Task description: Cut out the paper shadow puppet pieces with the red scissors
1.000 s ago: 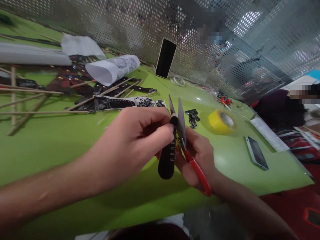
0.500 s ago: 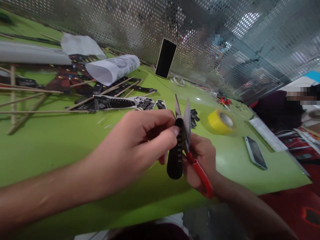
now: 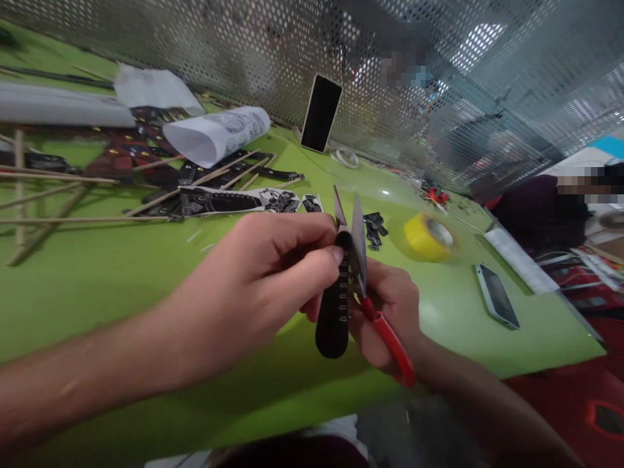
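Note:
Between the thumb and fingers of my left hand (image 3: 273, 279) is a black paper cutout (image 3: 334, 318) with a rounded lower end and a row of small pale marks along its right side. My right hand (image 3: 390, 305) is closed around the red handles of a pair of scissors (image 3: 385, 331). The blades point up and stand apart, with the cutout's top edge at them. Whether the blades touch the paper I cannot tell. Behind my left hand lies a long black-and-white printed cutout (image 3: 229, 201). Small black cut pieces (image 3: 375, 229) lie past the scissors.
Yellow tape (image 3: 429, 237) and a phone (image 3: 497, 296) lie to the right on the green table (image 3: 121, 299). Wooden sticks (image 3: 68, 214) and a rolled printed sheet (image 3: 219, 133) are at the left. A dark tablet-like device (image 3: 322, 114) leans on the perforated screen (image 3: 244, 52). A person sits at far right.
The black cutout has shifted slightly left and down, and its lower end has swung left. The scissor blades have moved a little left. Both hands keep their hold.

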The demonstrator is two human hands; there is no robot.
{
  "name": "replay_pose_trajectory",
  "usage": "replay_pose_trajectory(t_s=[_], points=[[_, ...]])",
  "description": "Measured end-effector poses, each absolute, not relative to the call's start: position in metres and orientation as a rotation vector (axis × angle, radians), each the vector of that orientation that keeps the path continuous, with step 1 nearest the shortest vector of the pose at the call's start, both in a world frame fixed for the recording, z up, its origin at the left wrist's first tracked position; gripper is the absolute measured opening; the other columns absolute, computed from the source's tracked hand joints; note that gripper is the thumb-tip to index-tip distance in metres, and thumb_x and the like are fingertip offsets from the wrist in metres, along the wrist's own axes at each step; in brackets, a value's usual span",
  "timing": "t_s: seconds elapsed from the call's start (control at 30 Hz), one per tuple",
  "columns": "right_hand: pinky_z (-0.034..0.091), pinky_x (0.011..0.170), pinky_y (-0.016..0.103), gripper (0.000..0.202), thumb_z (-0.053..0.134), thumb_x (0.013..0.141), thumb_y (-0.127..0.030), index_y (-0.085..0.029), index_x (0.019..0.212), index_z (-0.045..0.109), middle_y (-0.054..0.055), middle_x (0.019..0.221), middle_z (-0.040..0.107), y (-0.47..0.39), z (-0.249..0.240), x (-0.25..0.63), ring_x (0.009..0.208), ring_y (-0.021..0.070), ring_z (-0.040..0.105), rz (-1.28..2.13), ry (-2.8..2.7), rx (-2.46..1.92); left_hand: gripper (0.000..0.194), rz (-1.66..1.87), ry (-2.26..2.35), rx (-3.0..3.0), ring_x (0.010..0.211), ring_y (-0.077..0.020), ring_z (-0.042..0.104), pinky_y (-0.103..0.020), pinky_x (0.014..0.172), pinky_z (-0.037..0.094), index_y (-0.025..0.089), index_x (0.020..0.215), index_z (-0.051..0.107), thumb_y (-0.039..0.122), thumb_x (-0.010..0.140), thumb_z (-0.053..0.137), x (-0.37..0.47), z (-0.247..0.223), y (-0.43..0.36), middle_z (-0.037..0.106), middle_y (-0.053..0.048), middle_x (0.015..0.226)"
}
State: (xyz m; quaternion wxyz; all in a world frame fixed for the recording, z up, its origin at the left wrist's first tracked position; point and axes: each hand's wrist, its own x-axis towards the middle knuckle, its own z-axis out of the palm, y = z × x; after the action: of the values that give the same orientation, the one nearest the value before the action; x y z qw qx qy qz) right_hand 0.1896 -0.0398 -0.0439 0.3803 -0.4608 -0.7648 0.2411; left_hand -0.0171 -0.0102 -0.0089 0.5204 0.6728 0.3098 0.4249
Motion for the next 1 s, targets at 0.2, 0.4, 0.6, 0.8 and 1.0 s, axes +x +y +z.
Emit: replay_pose_trajectory(t_s=[0.2, 0.4, 0.6, 0.8, 1.0], points=[[0.047, 0.056, 0.022, 0.014, 0.063, 0.082, -0.008, -0.020, 0.078, 0.067, -0.005, 0.072, 0.065, -0.041, -0.044, 0.189, 0.063, 0.0106, 0.060, 0.709, -1.896, -1.196, 0.029, 1.028, 0.738, 1.634, 0.052, -0.0049, 0.055, -0.009, 0.049, 0.046, 0.020, 0.063, 0.062, 0.014, 0.090, 0.053, -0.019, -0.013, -0.014, 0.062, 0.007, 0.057], [0.046, 0.056, 0.023, 0.016, 0.066, 0.077, -0.005, -0.019, 0.076, 0.071, -0.005, 0.072, 0.064, -0.041, -0.046, 0.190, 0.064, 0.0106, 0.059, 0.690, -1.917, -1.250, 0.029, 1.016, 0.751, 1.583, 0.047, -0.0045, 0.044, -0.009, 0.045, 0.042, 0.020, 0.061, 0.065, 0.012, 0.086, 0.053, -0.018, -0.008, -0.012, 0.055, 0.008, 0.053], [0.048, 0.053, 0.023, 0.015, 0.063, 0.079, -0.008, -0.020, 0.074, 0.070, -0.003, 0.070, 0.067, -0.041, -0.042, 0.190, 0.061, 0.0121, 0.062, 0.701, -1.913, -1.292, 0.030, 1.010, 0.772, 1.636, 0.049, -0.0068, 0.038, -0.014, 0.045, 0.041, 0.021, 0.062, 0.065, 0.014, 0.089, 0.055, -0.021, -0.010, -0.011, 0.049, 0.006, 0.054], [0.053, 0.054, 0.024, 0.021, 0.062, 0.092, -0.008, -0.019, 0.077, 0.073, 0.000, 0.073, 0.072, -0.042, -0.045, 0.188, 0.063, 0.0139, 0.066, 0.853, -1.802, -1.328, 0.030, 0.988, 0.712, 1.593, 0.051, -0.0089, 0.050, -0.016, 0.048, 0.046, 0.022, 0.062, 0.060, 0.011, 0.088, 0.053, -0.019, -0.012, -0.010, 0.044, 0.006, 0.053], [0.059, 0.064, 0.026, 0.015, 0.069, 0.097, -0.010, -0.020, 0.089, 0.078, 0.000, 0.085, 0.077, -0.040, -0.052, 0.186, 0.074, 0.0155, 0.072, 0.903, -1.729, -1.285, 0.027, 0.927, 0.720, 1.568, 0.056, -0.0107, 0.063, -0.018, 0.051, 0.051, 0.022, 0.063, 0.061, 0.010, 0.086, 0.051, -0.020, -0.012, -0.006, 0.063, 0.004, 0.060]])
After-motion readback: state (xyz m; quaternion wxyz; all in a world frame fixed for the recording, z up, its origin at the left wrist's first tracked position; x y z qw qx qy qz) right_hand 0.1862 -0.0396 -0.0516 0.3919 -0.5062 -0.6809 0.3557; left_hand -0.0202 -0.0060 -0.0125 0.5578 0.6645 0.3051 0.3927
